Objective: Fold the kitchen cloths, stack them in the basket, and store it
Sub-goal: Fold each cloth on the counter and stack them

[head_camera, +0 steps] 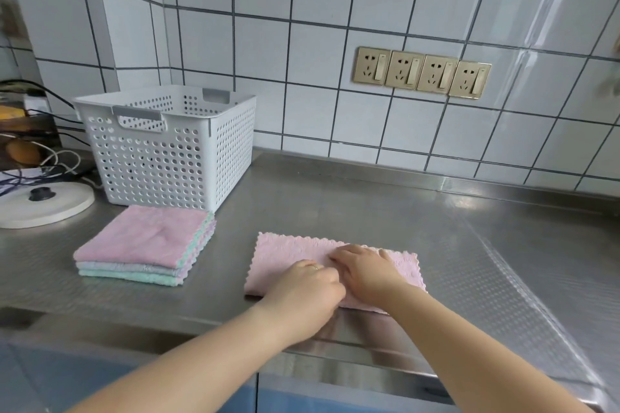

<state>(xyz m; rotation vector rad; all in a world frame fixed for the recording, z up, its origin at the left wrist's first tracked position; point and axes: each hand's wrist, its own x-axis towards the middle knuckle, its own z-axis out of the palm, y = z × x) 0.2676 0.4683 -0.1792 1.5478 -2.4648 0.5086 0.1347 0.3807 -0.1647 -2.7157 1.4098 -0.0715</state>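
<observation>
A pink kitchen cloth (288, 258), folded into a rectangle, lies flat on the steel counter (369, 211) near its front edge. Both hands rest on its middle, side by side. My left hand (307, 292) has its fingers curled down onto the fabric; whether it pinches the cloth I cannot tell. My right hand (364, 270) lies flat on the cloth with fingers spread. To the left sits a stack of folded cloths (147, 245), pink on top, lilac and green below. Behind the stack stands a white perforated basket (167, 147); its inside looks empty.
A round white lid with a black knob (40, 204) lies at the far left among cables (50, 164). Four gold wall sockets (421, 72) sit on the tiled wall. The counter's front edge (335, 345) runs just below the pink cloth.
</observation>
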